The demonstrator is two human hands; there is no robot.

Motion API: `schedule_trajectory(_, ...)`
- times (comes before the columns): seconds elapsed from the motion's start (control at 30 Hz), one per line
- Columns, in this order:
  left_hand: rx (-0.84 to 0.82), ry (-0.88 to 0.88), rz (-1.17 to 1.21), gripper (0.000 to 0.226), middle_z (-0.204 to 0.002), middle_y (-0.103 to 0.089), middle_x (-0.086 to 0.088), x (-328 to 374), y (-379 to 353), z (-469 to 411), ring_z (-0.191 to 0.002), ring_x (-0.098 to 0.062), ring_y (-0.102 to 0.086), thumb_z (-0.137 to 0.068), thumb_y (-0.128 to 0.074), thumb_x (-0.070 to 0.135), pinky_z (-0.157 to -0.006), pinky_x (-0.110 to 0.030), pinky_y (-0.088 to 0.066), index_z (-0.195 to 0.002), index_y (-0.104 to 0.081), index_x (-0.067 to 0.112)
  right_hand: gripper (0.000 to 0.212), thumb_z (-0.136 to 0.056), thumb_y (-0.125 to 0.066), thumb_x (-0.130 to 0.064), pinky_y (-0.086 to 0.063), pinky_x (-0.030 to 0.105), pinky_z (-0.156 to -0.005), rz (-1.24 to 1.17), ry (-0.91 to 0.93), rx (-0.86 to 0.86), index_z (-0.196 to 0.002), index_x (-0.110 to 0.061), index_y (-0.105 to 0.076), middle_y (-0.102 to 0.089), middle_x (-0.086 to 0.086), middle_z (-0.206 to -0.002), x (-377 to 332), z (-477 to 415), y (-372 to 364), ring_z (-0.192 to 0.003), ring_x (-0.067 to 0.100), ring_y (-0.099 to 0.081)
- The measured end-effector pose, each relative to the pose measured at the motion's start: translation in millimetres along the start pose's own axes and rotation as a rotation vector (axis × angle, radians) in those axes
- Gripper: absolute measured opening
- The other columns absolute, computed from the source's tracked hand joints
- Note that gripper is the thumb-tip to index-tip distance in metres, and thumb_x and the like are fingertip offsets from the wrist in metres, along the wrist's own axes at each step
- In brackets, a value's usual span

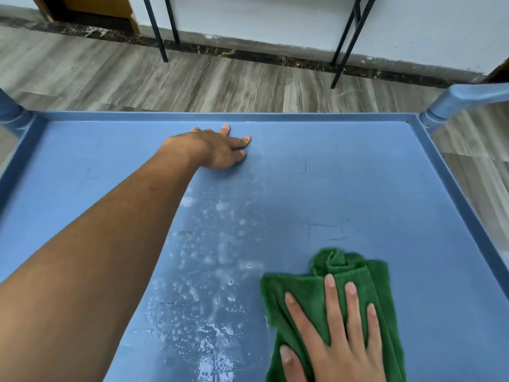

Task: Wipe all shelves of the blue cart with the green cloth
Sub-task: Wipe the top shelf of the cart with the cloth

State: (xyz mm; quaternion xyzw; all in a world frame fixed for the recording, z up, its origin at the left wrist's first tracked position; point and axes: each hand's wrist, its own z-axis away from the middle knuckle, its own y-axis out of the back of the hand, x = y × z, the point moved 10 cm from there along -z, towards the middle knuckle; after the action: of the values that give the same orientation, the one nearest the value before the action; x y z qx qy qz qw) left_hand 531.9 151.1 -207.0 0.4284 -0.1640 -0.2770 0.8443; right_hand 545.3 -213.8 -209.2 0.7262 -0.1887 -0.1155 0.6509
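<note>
The blue cart's top shelf (358, 172) fills most of the view, with a raised rim all round. My right hand (336, 334) lies flat, fingers spread, pressing the crumpled green cloth (300, 293) onto the shelf at the near right. My left hand (220, 148) rests palm down on the shelf near its far rim, fingers apart and holding nothing; its forearm stretches across the left half. Soapy wet droplets and foam (212, 271) streak the shelf's middle, between my forearm and the cloth. The lower shelves are hidden beneath the top one.
Blue corner posts rise at the far left (11, 111) and far right (446, 106) of the cart. Beyond it lies grey wood-look flooring (220, 81), dark metal legs (162, 31) of furniture and a white wall with a dark skirting.
</note>
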Motion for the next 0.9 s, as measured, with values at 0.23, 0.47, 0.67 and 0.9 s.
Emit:
schedule_trajectory(0.23,0.006,-0.003,0.019,0.05,-0.16,0.012,0.016,0.1,-0.5,0.5,-0.146,-0.04,0.008,-0.094,-0.019,0.066,-0.116,-0.056,-0.002,-0.141,-0.001,0.065,0.063,-0.089,-0.036,-0.062,-0.035,0.071,-0.109,-0.03,-0.013,0.009,-0.147,-0.042,-0.05,-0.042,0.019,-0.157,-0.2,0.1,-1.7,-0.144,0.044,-0.041)
schedule_trajectory(0.47,0.013,-0.023,0.021,0.049,-0.16,0.011,0.014,2.9,3.1,8.4,-0.147,-0.036,0.006,-0.097,-0.019,0.061,-0.115,-0.053,0.002,-0.144,-0.003,0.061,0.065,-0.091,-0.043,-0.059,-0.021,0.071,-0.116,-0.181,-0.012,-0.053,-0.153,-0.041,-0.042,-0.021,0.015,-0.168,-6.2,-61.0,-4.9,-0.154,0.043,-0.017)
schedule_trajectory(0.67,0.011,-0.046,0.034,0.049,-0.161,0.009,0.011,5.1,3.9,11.9,-0.147,-0.037,0.006,-0.099,-0.02,0.057,-0.115,-0.05,0.004,-0.146,-0.006,0.056,0.066,-0.094,-0.022,-0.065,-0.004,0.068,-0.12,-0.19,-0.092,-0.141,-0.157,-0.049,-0.021,-0.002,0.012,-0.172,-9.4,-168.6,-29.6,-0.156,0.04,0.004)
schedule_trajectory(0.9,0.028,-0.091,0.014,0.049,-0.162,0.005,0.007,8.3,8.2,13.0,-0.147,-0.036,0.001,-0.101,-0.019,0.052,-0.116,-0.049,0.003,-0.149,-0.013,0.049,0.063,-0.095,-0.018,-0.066,0.005,0.065,-0.121,-0.2,-0.083,-0.186,-0.157,-0.053,-0.01,0.01,0.007,-0.172,-18.5,-284.8,-50.4,-0.155,0.036,0.016)
